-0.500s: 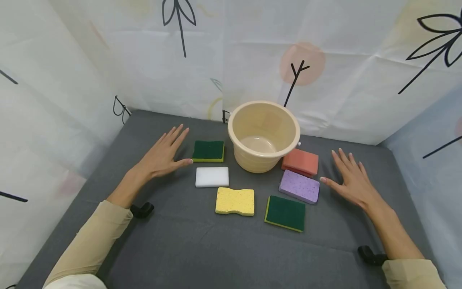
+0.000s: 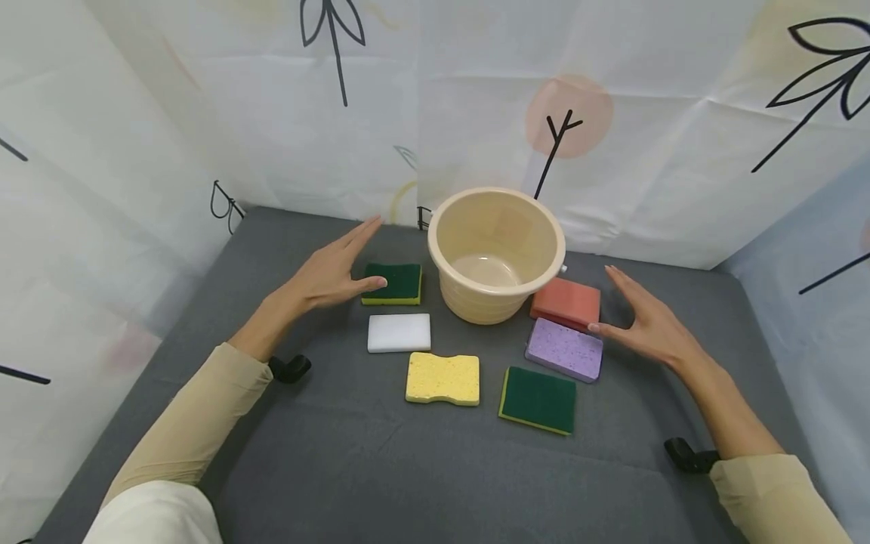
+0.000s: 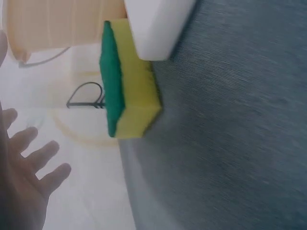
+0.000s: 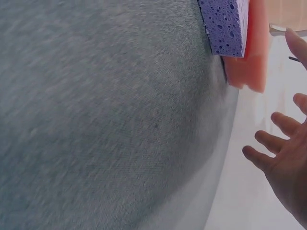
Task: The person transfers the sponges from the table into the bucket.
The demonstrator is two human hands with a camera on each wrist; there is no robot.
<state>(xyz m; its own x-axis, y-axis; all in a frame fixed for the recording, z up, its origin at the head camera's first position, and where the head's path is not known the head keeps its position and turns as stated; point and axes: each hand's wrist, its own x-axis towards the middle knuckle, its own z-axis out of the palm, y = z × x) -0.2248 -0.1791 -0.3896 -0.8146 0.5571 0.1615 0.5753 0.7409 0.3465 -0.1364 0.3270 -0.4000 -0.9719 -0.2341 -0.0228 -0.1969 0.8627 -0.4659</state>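
My left hand [image 2: 328, 273] hovers with straight fingers above the back-left green-and-yellow scrub sponge [image 2: 401, 282], its thumb overlapping the sponge in the head view. In the left wrist view that sponge [image 3: 132, 81] stands apart from the fingers. Over on the right, my right hand [image 2: 649, 325] is held in the air, fingers extended, beside the red sponge [image 2: 567, 301] and the purple sponge [image 2: 564, 349]. Neither hand holds anything. A cream bucket [image 2: 479, 298] stands upright between the hands, and no sponge shows inside it.
In front of the bucket lie a white sponge [image 2: 399, 333], a yellow notched sponge [image 2: 442, 378] and a second green-and-yellow scrub sponge [image 2: 538, 400]. A dark grey cloth [image 2: 408, 483] covers the table. White patterned curtains [image 2: 476, 113] hang behind and at both sides.
My left hand has moved right and slightly away from me, over the scrub sponge. My right hand has shifted left and turned more edge-on. The sponges and bucket stay put.
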